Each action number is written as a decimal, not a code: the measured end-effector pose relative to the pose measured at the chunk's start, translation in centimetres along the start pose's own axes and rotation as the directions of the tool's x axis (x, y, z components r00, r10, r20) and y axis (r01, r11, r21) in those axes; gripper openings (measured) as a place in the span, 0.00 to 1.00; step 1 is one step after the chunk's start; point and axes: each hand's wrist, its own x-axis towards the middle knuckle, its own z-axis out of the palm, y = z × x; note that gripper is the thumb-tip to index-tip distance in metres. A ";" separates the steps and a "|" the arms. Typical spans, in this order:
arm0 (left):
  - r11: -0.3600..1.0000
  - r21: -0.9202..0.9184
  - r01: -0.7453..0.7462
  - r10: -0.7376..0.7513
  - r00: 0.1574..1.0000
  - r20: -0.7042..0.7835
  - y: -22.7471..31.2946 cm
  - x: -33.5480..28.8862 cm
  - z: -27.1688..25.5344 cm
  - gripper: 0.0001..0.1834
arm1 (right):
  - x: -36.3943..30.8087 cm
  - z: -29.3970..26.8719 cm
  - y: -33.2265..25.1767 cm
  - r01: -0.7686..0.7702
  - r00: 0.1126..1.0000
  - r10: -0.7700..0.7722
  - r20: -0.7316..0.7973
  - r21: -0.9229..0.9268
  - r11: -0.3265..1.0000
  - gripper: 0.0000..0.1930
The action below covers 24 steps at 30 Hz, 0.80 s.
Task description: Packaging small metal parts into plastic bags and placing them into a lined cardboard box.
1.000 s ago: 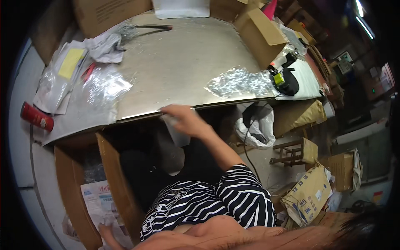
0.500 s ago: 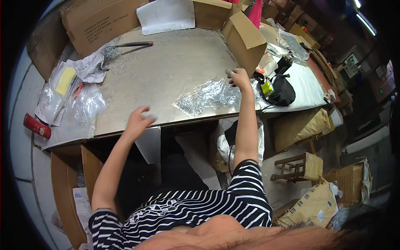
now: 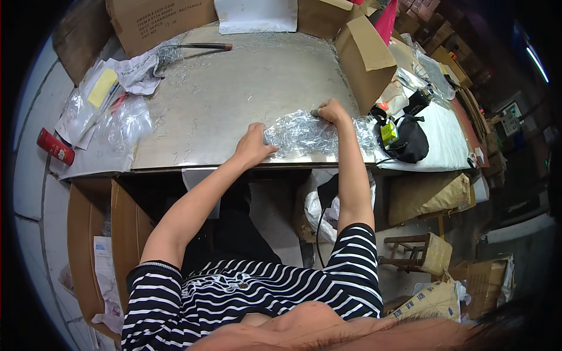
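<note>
A pile of small, thin, clear plastic pieces (image 3: 298,136) lies near the front edge of the metal-topped table (image 3: 205,117). My left hand (image 3: 256,146) rests at the pile's left side, thumb and fingers apart, cupped against the pieces. At the far right side of the pile is my right hand (image 3: 335,111), its fingers curled and bent down toward it. The fingertips of that hand look dark grey; what they hold, if anything, I cannot make out. A few loose pieces are scattered over the tabletop.
At the back left lies a dark stick-like tool (image 3: 205,46). Plastic bags and paper (image 3: 126,120) and a red can (image 3: 55,146) are at the left. An open carton (image 3: 366,64) and a black bag (image 3: 410,140) stand right. A wooden stool (image 3: 436,254) is on the floor.
My left hand has moved right and forward from the table's front edge to the pile. My right hand has come down onto the pile's far side. The pile looks more gathered.
</note>
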 end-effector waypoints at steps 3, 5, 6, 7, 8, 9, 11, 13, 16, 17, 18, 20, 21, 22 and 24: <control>1.000 0.009 -0.017 0.018 0.999 -0.035 0.0 -0.1 0.6 0.43 | -0.6 1.6 -0.1 0.187 0.972 -0.176 -0.157 0.058 0.981 0.10; 1.000 0.005 -0.018 0.018 0.998 -0.054 0.2 -0.1 1.0 0.43 | -0.8 2.5 -0.2 0.200 0.960 -0.195 -0.199 0.002 0.980 0.11; 1.000 0.015 -0.018 0.019 0.998 -0.053 0.4 -0.3 1.0 0.43 | -1.3 3.0 -0.9 0.211 0.946 -0.217 -0.240 -0.049 0.976 0.12; 1.000 0.025 -0.018 0.020 0.998 -0.052 0.4 -0.5 1.0 0.43 | -1.9 3.5 -1.4 0.214 0.948 -0.220 -0.230 -0.051 0.975 0.12; 1.000 0.023 -0.008 0.010 0.998 -0.055 0.3 -0.5 1.0 0.43 | -2.5 3.8 -1.9 0.219 0.940 -0.223 -0.258 -0.042 0.975 0.13; 1.000 0.018 -0.013 0.014 0.998 -0.055 0.3 -0.6 0.9 0.44 | -3.1 3.8 -2.3 0.221 0.931 -0.221 -0.290 -0.033 0.975 0.14; 1.000 0.012 -0.013 0.014 0.998 -0.054 0.5 -0.6 0.9 0.44 | -2.8 4.4 -1.5 0.256 0.918 -0.218 -0.331 0.074 0.964 0.16; 0.999 -0.034 0.013 -0.013 1.000 0.002 1.1 -0.4 0.7 0.44 | -1.9 4.9 0.1 0.288 0.902 -0.207 -0.380 0.170 0.942 0.18; 1.000 -0.021 0.004 -0.005 1.000 -0.012 1.6 -0.7 0.9 0.44 | -1.4 4.6 0.5 0.181 0.891 -0.085 -0.446 0.178 0.967 0.22; 1.000 -0.023 0.011 -0.011 1.000 -0.012 1.4 -0.6 1.1 0.44 | -1.4 4.1 0.2 0.088 0.943 -0.008 -0.333 0.226 0.970 0.23; 1.000 -0.015 0.014 -0.014 0.999 -0.039 0.9 -0.5 1.3 0.44 | -1.9 3.7 -0.9 -0.008 0.976 0.064 -0.208 0.260 0.966 0.24; 1.000 -0.015 0.013 -0.014 0.998 -0.055 0.9 -0.4 1.6 0.44 | -2.5 3.5 -2.1 -0.045 0.981 0.082 -0.175 0.205 0.978 0.26; 1.000 -0.024 0.011 -0.012 0.999 -0.041 1.3 -0.5 1.3 0.44 | -2.5 3.6 -2.4 -0.073 0.984 0.097 -0.151 0.153 0.985 0.27; 0.999 -0.033 0.010 -0.011 1.000 -0.029 1.6 -0.5 1.2 0.44 | -2.4 3.8 -2.5 -0.077 0.983 0.100 -0.151 0.151 0.986 0.27; 0.999 -0.045 0.009 -0.010 1.000 -0.028 1.3 -0.4 1.4 0.44 | -2.1 4.4 -2.5 -0.067 0.990 0.076 -0.122 0.074 0.995 0.26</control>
